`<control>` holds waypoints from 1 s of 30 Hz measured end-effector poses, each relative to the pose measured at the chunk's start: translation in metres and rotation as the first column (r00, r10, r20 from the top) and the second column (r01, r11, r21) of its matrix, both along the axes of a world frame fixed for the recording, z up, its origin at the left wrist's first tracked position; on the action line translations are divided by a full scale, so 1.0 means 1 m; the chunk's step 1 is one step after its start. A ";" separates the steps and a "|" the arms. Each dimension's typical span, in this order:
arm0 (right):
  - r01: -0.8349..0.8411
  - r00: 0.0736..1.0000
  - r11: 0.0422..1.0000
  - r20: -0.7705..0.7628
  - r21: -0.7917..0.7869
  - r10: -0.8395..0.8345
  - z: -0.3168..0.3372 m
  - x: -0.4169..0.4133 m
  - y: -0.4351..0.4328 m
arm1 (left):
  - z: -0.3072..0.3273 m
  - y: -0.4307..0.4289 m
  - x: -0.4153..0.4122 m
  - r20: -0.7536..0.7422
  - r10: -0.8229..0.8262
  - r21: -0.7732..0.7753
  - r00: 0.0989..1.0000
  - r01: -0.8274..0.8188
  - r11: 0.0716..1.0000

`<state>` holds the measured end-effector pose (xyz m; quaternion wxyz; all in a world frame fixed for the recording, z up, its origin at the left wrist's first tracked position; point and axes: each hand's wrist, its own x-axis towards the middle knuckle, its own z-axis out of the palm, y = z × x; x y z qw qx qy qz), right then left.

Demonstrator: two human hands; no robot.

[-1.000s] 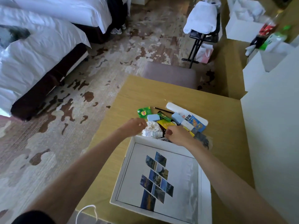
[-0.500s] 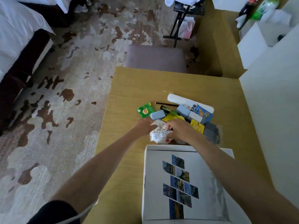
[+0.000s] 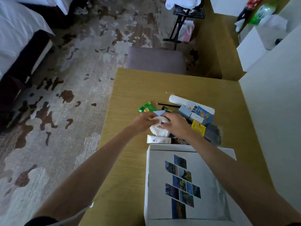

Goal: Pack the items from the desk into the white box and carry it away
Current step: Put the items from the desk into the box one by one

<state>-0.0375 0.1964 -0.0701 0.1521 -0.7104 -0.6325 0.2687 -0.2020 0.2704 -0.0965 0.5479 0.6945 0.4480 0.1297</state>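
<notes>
Both hands are on the same thing here: a crumpled white bundle [image 3: 157, 131] on the desk [image 3: 130, 95]. The left hand [image 3: 143, 122] has its fingers curled onto the bundle's upper left side. The right hand [image 3: 176, 124] pinches it from the opposite side, so the fingertips nearly meet over the top. It's a bit blurry, so I can't tell which fingers do the actual holding, but neither hand is slack. I also can't tell if the bundle is lifted or resting on the desk.

Everything else sits around that grip. Just under it, on my side, a white tube [image 3: 158, 140] lies flat. Right past the tube is the far wall of the box [image 3: 169, 147], which is open and has a photo collage on its floor. On the far side of the grip there's a green packet [image 3: 146, 108], and a pencil [image 3: 167, 104] a little farther out. Off to the right of the grip, a yellow packet [image 3: 197, 128], a blue packet [image 3: 204, 114] and a grey pouch [image 3: 212, 133] are bunched together in one pile.
</notes>
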 end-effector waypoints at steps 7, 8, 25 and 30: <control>0.410 0.872 0.903 -0.346 0.127 -0.347 0.014 0.034 -0.016 | -0.028 0.001 0.000 -0.426 0.039 -0.040 0.904 -0.062 0.997; 0.474 0.833 0.870 -0.389 0.133 -0.394 0.017 0.038 -0.022 | -0.035 -0.002 0.003 -0.499 -0.005 -0.024 0.867 -0.009 1.000; 0.607 0.661 0.794 -0.577 0.036 -0.479 0.057 0.065 -0.090 | -0.034 -0.012 0.020 -0.236 0.271 -0.005 0.933 -0.280 0.960; 0.466 0.539 0.883 -0.773 -0.056 -0.333 0.078 0.047 -0.082 | 0.029 -0.034 -0.019 0.115 0.567 -0.073 0.816 -0.562 0.824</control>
